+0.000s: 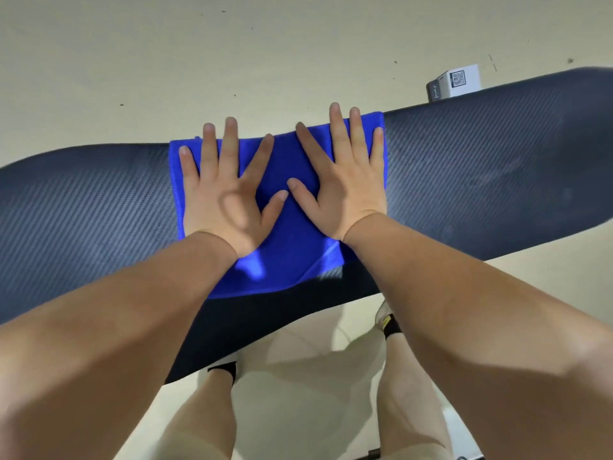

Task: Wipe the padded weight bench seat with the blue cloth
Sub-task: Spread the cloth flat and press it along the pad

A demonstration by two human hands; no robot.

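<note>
A long dark padded bench seat (471,167) with a woven texture runs across the view from left to right. A blue cloth (285,227) lies spread flat across its middle, reaching the far edge. My left hand (225,190) presses flat on the cloth's left half with fingers spread. My right hand (345,180) presses flat on its right half, fingers spread too. The thumbs nearly touch at the cloth's centre. Neither hand grips the cloth.
A pale floor (232,61) lies beyond and below the bench. A small white box (456,82) with a printed code sits on the floor behind the bench at the right. My legs and feet (386,322) stand below the near edge.
</note>
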